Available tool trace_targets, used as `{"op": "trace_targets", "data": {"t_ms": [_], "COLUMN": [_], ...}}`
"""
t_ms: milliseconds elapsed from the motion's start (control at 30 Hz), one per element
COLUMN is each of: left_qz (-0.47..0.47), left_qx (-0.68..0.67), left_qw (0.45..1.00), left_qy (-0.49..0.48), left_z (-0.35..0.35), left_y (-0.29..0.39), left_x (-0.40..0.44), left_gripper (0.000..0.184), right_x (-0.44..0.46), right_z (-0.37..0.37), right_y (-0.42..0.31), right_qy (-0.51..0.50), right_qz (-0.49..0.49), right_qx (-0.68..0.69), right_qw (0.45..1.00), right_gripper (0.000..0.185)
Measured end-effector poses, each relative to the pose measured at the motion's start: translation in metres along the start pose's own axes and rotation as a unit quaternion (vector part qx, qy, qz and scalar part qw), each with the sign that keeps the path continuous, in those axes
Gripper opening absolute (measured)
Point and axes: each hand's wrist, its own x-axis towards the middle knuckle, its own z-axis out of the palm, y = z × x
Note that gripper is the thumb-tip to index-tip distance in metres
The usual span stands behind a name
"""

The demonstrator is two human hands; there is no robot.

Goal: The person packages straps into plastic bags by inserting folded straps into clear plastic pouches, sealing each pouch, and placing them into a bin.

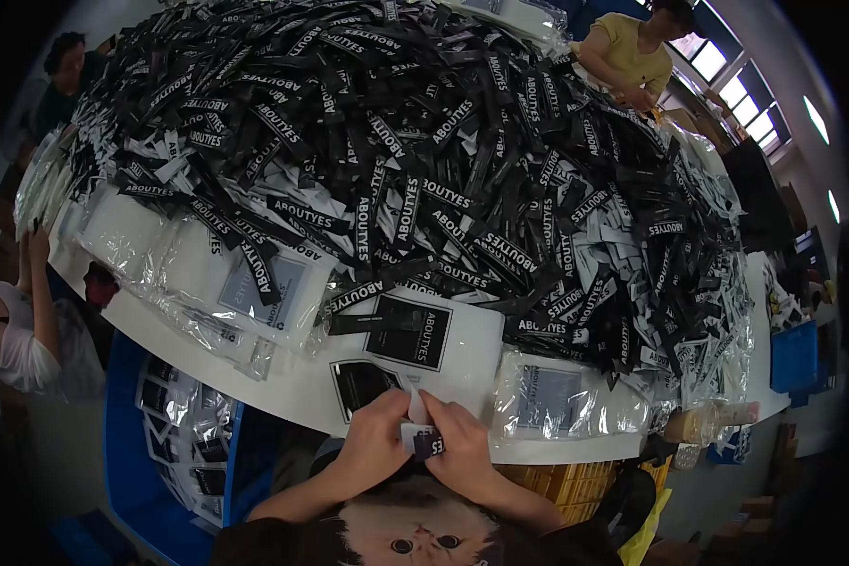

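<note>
My left hand (379, 436) and my right hand (458, 445) are close together at the table's near edge, fingers pinched. Between them is a small black-and-white label strip (429, 443), bent over, with the letters "ES" showing on its dark face. Fingers cover part of it. Just beyond my left hand lies a black printed packet (360, 385) with a white border. Past that, a white packet with a black ABOUTYES panel (407, 332) rests flat on the table.
A large heap of black ABOUTYES strips (406, 141) covers the table (302, 401). Clear-wrapped bundles (557, 396) line its near edge. A blue bin (123, 443) of packets stands lower left, a yellow crate (547, 486) lower right. Several people work around the table.
</note>
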Motion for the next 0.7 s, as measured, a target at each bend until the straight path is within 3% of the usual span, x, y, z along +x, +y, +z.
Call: {"op": "trace_targets", "data": {"t_ms": [33, 167, 233, 267, 300, 367, 433, 467, 533, 600, 633, 700], "left_qz": [0.024, -0.001, -0.03, -0.029, 0.058, 0.196, 0.228, 0.219, 0.209, 0.168, 0.152, 0.111], "left_qx": [-0.008, 0.081, 0.085, 0.087, 0.117, 0.125, 0.015, 0.052, 0.192, 0.163, 0.156, 0.164], "left_qw": [0.999, 0.997, 0.996, 0.995, 0.983, 0.963, 0.973, 0.974, 0.959, 0.972, 0.976, 0.98], "left_qy": [0.034, 0.006, 0.027, 0.024, 0.13, 0.136, 0.003, -0.004, 0.016, -0.007, -0.008, -0.011], "left_z": [0.003, 0.001, -0.002, -0.005, -0.008, -0.01, -0.007, -0.002, 0.005, 0.001, -0.002, -0.007], "left_y": [0.002, -0.007, -0.002, 0.003, 0.009, -0.006, 0.005, 0.013, 0.008, -0.001, -0.003, -0.006], "left_x": [0.0, -0.008, -0.012, -0.009, -0.003, -0.011, -0.012, -0.01, -0.002, -0.002, -0.003, -0.007], "left_gripper": [0.019, 0.015, 0.024, 0.024, 0.033, 0.061, 0.071, 0.082, 0.086, 0.084, 0.083, 0.081], "right_x": [0.0, 0.0, 0.001, 0.0, -0.001, -0.007, -0.014, -0.015, -0.017, -0.023, -0.022, -0.027], "right_z": [-0.003, -0.008, -0.01, -0.012, -0.013, -0.018, -0.013, -0.012, -0.014, -0.004, -0.003, 0.01], "right_y": [0.001, 0.004, 0.005, 0.006, 0.006, 0.007, 0.006, 0.006, 0.002, 0.013, 0.019, 0.04], "right_qy": [-0.06, -0.03, 0.075, 0.077, 0.081, -0.032, 0.005, 0.039, 0.069, 0.166, 0.162, 0.174], "right_qz": [-0.007, 0.011, 0.01, 0.026, 0.042, 0.14, 0.176, 0.205, 0.234, 0.15, 0.106, 0.118], "right_qx": [-0.007, 0.022, 0.082, 0.115, 0.147, 0.287, 0.361, 0.429, 0.413, 0.325, 0.324, 0.298], "right_qw": [0.998, 0.999, 0.994, 0.99, 0.985, 0.947, 0.916, 0.879, 0.877, 0.919, 0.926, 0.931], "right_gripper": [0.058, 0.047, 0.04, 0.037, 0.034, 0.025, 0.021, 0.017, 0.014, 0.012, 0.01, 0.01]}}
